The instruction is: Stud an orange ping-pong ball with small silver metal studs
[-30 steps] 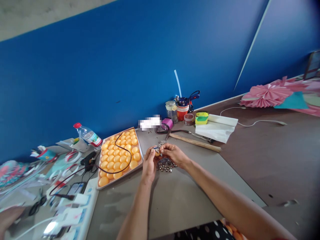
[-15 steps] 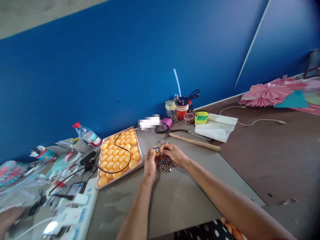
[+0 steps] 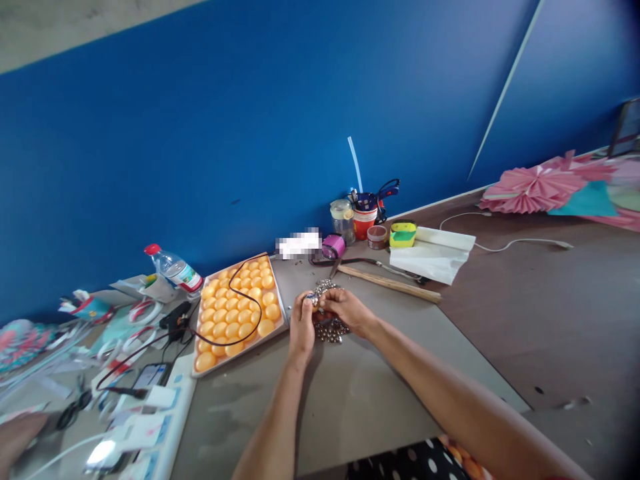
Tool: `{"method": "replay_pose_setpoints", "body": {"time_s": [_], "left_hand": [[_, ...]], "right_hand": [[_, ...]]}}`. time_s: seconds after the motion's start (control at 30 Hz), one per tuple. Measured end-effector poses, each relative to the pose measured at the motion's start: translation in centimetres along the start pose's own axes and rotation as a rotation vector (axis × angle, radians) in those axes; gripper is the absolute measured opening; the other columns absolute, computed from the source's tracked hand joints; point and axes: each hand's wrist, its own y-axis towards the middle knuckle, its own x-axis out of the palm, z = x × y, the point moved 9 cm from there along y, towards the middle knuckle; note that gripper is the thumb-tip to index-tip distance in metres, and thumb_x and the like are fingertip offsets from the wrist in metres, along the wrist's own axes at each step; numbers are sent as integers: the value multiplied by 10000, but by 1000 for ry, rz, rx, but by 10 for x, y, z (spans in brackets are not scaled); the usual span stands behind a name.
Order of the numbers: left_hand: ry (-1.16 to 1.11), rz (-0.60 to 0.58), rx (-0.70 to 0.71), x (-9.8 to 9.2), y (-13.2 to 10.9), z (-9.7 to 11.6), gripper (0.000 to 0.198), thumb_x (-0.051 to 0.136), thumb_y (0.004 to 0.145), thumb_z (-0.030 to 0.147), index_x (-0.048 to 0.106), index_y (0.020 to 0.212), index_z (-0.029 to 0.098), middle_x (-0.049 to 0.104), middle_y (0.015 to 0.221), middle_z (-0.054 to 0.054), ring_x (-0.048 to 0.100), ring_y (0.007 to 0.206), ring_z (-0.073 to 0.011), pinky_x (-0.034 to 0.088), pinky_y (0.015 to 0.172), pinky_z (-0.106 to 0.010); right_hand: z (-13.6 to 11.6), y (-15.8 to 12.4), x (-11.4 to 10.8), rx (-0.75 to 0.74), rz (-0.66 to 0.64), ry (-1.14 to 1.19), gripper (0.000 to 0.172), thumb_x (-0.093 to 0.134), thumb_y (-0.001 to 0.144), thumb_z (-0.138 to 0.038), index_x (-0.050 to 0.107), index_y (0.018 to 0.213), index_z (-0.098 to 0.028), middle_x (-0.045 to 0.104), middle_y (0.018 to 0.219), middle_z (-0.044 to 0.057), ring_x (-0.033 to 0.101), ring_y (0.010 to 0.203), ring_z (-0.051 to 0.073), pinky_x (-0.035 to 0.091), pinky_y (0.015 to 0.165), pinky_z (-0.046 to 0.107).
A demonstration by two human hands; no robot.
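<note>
Between my two hands is a small orange ball (image 3: 315,304) with shiny silver pieces on its top. My left hand (image 3: 302,333) is closed around its left side, thumb on top. The fingertips of my right hand (image 3: 347,311) are pinched together against the ball's right side; what they pinch is too small to make out. Under and behind my hands lies a pile of small shiny silver beads (image 3: 330,331), partly hidden by my fingers. To the left stands a shallow box of orange balls (image 3: 233,313) with a dark cord across it.
A hammer (image 3: 390,283) with a wooden handle lies behind my right hand. Farther back are a cup of tools (image 3: 365,221), a jar (image 3: 343,220) and white paper (image 3: 433,253). At left are a bottle (image 3: 180,272), a glue gun (image 3: 175,320), a power strip (image 3: 183,390) and another person's hand (image 3: 23,430).
Almost nothing differs. My hands stay on the ball beside the beads, with only a slight shift of the fingers and of the view.
</note>
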Motion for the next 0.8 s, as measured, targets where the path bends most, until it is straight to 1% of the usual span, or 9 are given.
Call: {"method": "replay_pose_setpoints", "body": {"time_s": [0.1,0.2,0.33,0.57,0.73,0.8], "left_hand": [[150,12,29,-2,0,3,348,468,843,467,592,1025,197,607,1052,-70,547,987,-203,422,890,-333],[217,14,37,-1,0,5,358,416,865,465,575,1034,192,607,1043,-78,550,980,-204,424,888,-342],[290,21,70,1,-2,11,340,408,870,437,555,1046,187,602,1050,-84,549,993,-206,422,893,-348],[321,17,83,2,-3,11,347,373,877,434,540,1033,173,602,1055,-99,561,985,-207,445,878,-355],[322,9,81,4,-3,12,375,373,873,462,542,1039,173,605,1054,-97,559,994,-208,442,886,-355],[316,10,77,3,-3,11,388,370,872,477,550,1033,173,610,1041,-94,561,983,-207,442,884,-354]], "right_hand": [[2,1,0,8,14,-13,212,653,605,-327,513,629,-170,524,519,-54,433,482,73,330,529,222],[4,1,1,14,23,9,194,649,602,-306,509,622,-172,529,511,-54,454,479,76,344,526,220],[7,1,0,27,59,36,141,622,603,-266,518,618,-173,534,512,-56,461,470,73,355,517,216],[11,-1,-1,46,119,37,114,618,608,-234,517,611,-182,497,496,-68,459,472,78,373,514,218],[19,1,-4,48,142,49,161,644,599,-270,509,623,-185,502,488,-62,474,473,88,384,512,222],[23,3,-4,68,120,65,188,648,600,-292,494,632,-189,495,469,-62,477,461,93,378,502,223]]}}
